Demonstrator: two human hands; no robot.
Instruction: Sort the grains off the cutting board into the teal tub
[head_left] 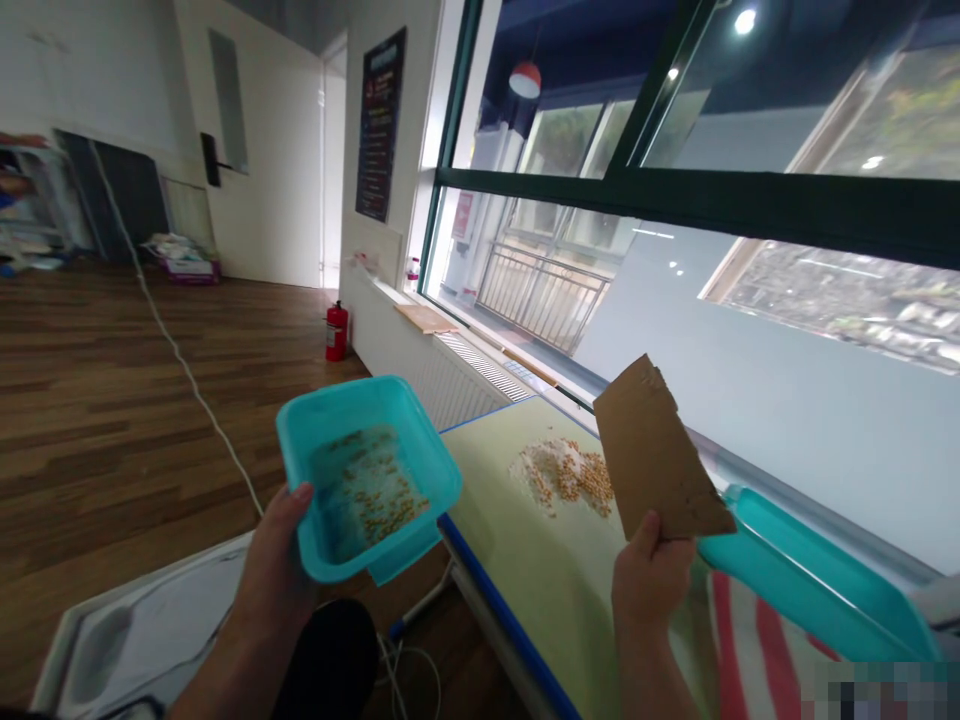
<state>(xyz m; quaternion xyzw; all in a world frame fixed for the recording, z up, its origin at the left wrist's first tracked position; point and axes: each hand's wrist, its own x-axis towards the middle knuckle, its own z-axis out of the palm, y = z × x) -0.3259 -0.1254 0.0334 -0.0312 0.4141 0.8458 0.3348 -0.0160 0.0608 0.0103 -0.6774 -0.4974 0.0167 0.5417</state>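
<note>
My left hand (281, 545) grips the near left side of a teal plastic tub (442, 470), its thumb over the rim. The tub is held off the table's left edge, and a mix of white grains and tan beans (382, 500) lies on its bottom. In my right hand (654, 575) is a flat piece of brown cardboard (660, 450), pinched at its lower edge and raised above the table. Left of the cardboard, a pile of white grains and tan beans (566, 475) is spread on the pale table top (517, 560).
A second teal container (817, 560) sits at the table's right, beside a red-and-white striped cloth (757, 640). Windows and a radiator (450, 380) run along the wall. A red fire extinguisher (337, 331) stands on the floor, where a white cable (180, 355) lies.
</note>
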